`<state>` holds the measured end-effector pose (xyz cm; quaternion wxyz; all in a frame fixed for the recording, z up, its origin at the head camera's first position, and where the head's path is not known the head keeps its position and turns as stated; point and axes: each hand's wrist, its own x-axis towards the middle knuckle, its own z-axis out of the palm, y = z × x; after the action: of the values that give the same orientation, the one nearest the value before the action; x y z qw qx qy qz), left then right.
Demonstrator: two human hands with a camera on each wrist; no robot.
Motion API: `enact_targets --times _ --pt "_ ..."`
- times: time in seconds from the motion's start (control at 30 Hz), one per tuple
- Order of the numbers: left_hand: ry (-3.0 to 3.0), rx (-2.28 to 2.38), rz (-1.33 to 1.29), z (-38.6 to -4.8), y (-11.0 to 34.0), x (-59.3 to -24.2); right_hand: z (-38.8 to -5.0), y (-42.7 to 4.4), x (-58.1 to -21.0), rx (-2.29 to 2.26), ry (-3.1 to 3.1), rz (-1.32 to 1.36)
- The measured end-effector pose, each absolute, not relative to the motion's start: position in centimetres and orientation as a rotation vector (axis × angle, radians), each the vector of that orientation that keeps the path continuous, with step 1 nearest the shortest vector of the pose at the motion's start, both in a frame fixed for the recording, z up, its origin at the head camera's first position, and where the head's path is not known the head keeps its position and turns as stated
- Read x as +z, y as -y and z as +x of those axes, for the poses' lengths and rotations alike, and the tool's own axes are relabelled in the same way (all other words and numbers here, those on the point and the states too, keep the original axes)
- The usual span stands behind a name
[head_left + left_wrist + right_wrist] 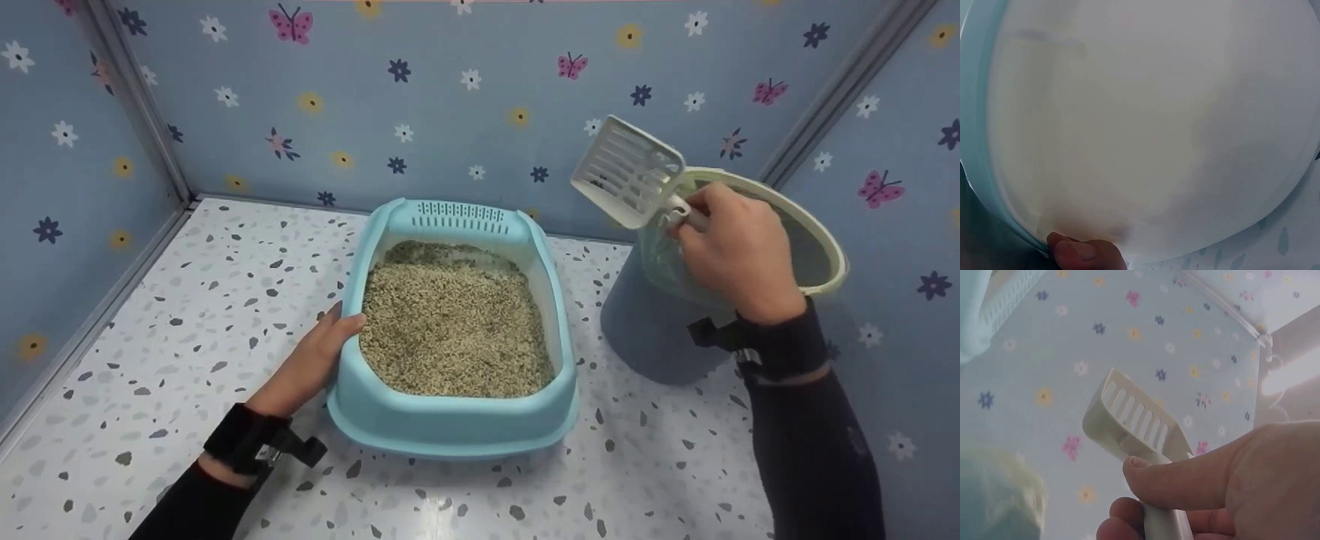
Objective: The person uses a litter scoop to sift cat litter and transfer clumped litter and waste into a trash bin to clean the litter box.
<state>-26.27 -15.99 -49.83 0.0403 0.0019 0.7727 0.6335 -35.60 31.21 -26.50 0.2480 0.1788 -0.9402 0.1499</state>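
A light-blue litter box [450, 424] with sandy litter [457, 330] in it stands mid-view in the head view. My left hand [319, 356] grips its left rim, thumb over the edge and fingers against the outside. The left wrist view shows the tip of a digit [1086, 253] at the box's edge; most of that hand is hidden there. My right hand [739, 247] holds a pale slotted litter scoop [628, 171] by the handle, with the scoop's head pointing up and left. The right wrist view shows the thumb [1185, 484] along the scoop handle [1165, 523].
To the right, under my right hand, a blue-grey bin [660, 337] with a pale rim [832, 251] and a greenish liner stands on the speckled surface [202, 300]. Flower-patterned walls [450, 120] close off the back and both sides.
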Motion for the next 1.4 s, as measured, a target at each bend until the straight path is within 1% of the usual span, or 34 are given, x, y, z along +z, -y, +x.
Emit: enact_targets --times 0.23,0.67,1.03,1.4 --pt "-2.358 1.948 0.017 -26.4 16.0 -49.8 -35.9 -27.1 -28.5 0.418 2.636 0.631" --pt "-2.348 1.948 0.007 -26.4 16.1 -49.9 -38.2 -21.1 -33.2 0.420 2.988 0.894" --pt "-2.363 1.953 0.007 -26.4 16.0 -49.8 -39.1 -17.5 -34.4 0.191 3.177 1.118" --pt "-2.318 1.988 0.033 -26.4 15.9 -49.9 -39.6 -15.5 -35.6 -0.081 3.302 1.165"
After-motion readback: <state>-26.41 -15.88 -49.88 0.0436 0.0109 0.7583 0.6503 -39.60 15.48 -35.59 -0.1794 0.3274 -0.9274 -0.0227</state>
